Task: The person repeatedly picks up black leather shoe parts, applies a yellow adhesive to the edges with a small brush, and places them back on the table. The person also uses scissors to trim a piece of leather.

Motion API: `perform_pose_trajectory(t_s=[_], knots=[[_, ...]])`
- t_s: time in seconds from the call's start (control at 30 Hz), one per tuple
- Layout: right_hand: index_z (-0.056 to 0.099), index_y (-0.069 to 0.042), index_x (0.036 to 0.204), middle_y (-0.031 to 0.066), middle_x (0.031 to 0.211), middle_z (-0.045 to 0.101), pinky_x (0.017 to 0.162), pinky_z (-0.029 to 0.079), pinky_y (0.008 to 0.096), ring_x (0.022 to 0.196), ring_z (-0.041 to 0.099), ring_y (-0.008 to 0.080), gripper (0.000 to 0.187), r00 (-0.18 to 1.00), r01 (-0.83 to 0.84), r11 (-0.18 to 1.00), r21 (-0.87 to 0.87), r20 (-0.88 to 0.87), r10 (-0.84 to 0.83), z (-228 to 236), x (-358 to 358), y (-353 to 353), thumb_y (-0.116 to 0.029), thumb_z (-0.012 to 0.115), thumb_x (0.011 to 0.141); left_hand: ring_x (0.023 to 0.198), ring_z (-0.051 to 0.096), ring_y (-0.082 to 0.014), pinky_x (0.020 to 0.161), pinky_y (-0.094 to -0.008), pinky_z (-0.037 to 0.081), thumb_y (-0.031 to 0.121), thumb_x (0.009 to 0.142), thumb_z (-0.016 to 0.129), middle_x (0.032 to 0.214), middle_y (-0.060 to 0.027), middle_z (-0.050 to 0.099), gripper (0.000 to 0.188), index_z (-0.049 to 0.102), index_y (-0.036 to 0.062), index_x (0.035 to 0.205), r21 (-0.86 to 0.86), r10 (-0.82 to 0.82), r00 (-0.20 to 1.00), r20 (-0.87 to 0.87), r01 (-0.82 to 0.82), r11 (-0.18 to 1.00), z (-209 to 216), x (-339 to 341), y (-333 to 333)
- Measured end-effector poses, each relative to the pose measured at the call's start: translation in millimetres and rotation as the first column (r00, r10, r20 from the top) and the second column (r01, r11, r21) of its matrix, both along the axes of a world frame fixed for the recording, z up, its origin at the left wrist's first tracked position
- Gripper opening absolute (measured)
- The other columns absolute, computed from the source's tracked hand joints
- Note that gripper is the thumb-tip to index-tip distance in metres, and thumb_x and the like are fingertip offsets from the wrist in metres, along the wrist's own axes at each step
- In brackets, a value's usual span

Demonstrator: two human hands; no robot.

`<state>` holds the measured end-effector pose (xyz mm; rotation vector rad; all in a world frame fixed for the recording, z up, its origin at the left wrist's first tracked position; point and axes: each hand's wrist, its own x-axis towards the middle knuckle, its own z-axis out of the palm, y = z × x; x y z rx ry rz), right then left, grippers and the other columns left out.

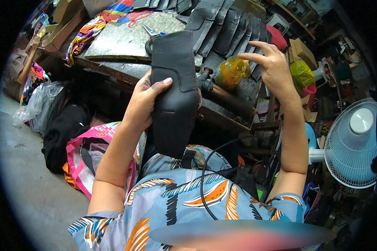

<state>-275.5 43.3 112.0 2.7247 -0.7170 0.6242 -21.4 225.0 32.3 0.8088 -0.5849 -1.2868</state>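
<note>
Upright in front of me is a black leather shoe upper piece (176, 100) with a curved stitched seam. My left hand (148, 94) grips its left edge, the thumb lying on the front face and the other fingers mostly hidden behind. My right hand (270, 65) is raised to the right, fingers apart, with one fingertip at the mouth of a clear jar (230, 74). Orange-yellow paste fills the jar and smears its rim. Whether that fingertip carries any paste is too small to tell. A hammer (206, 79) lies beside the jar.
On the workbench (127, 35) are scissors (153, 31) and overlapping rows of black leather pieces (228, 31). A white fan (351, 142) stands close to my right arm. Bags (98, 146) sit on the floor at left. Another person's arm (27, 60) shows at far left.
</note>
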Motion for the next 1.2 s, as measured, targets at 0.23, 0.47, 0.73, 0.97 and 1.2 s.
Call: perform_pose_trajectory(t_s=[0.23, 0.47, 0.73, 0.97, 1.2], knots=[[0.071, -0.013, 0.101, 0.0085, 0.120, 0.060, 0.099, 0.039, 0.0416, 0.116, 0.052, 0.0300, 0.040, 0.995, 0.036, 0.995, 0.096, -0.098, -0.026, -4, -14, 17, 0.007, 0.051, 0.072, 0.088, 0.065, -0.0160, 0.077, -0.0290, 0.055, 0.004, 0.085, 0.063, 0.106, -0.0125, 0.061, 0.043, 0.045, -0.0018, 0.125, -0.032, -0.021, 1.000, 0.022, 0.022, 0.999, -3, -8, -2], [0.068, -0.008, 0.098, 0.0120, 0.122, 0.058, 0.099, 0.039, 0.0408, 0.115, 0.052, 0.0286, 0.031, 0.997, -0.067, 0.981, 0.179, 0.036, 0.062, 15, 2, 36, 0.003, 0.055, 0.072, 0.088, 0.064, -0.0158, 0.078, -0.0283, 0.054, 0.006, 0.083, 0.064, 0.107, -0.0116, 0.062, 0.047, 0.046, -0.0019, 0.126, -0.015, -0.039, 0.995, 0.086, 0.040, 0.999, 1, -6, -1], [0.049, -0.006, 0.138, 0.0085, 0.118, 0.051, 0.085, 0.040, 0.0296, 0.104, 0.049, 0.0179, 0.082, 0.893, -0.406, 0.575, 0.710, 0.441, 0.086, -8, 42, 48, -0.070, 0.025, 0.092, 0.091, 0.064, -0.0143, 0.080, -0.0275, 0.054, 0.005, 0.084, 0.065, 0.106, -0.0107, 0.064, 0.049, 0.046, -0.0017, 0.129, -0.103, -0.077, 0.993, 0.087, 0.086, 0.991, 11, -12, 6], [0.047, -0.008, 0.139, 0.0072, 0.115, 0.051, 0.078, 0.040, 0.0277, 0.093, 0.049, 0.0158, 0.084, 0.899, -0.376, 0.617, 0.692, 0.435, 0.060, -25, 47, 42, -0.072, 0.024, 0.091, 0.095, 0.064, -0.0161, 0.085, -0.0300, 0.053, 0.002, 0.081, 0.065, 0.111, -0.0117, 0.063, 0.055, 0.045, -0.0027, 0.131, -0.136, -0.094, 0.992, 0.081, 0.105, 0.985, 17, -8, 12], [0.054, -0.008, 0.134, 0.0054, 0.109, 0.052, 0.075, 0.038, 0.0255, 0.088, 0.047, 0.0141, 0.080, 0.868, -0.449, 0.494, 0.745, 0.495, 0.042, -26, 42, 41, -0.069, 0.021, 0.093, 0.094, 0.064, -0.0140, 0.083, -0.0274, 0.053, 0.004, 0.082, 0.066, 0.109, -0.0106, 0.064, 0.055, 0.045, -0.0026, 0.133, -0.187, -0.110, 0.990, 0.087, 0.124, 0.974, 19, -3, 8]])
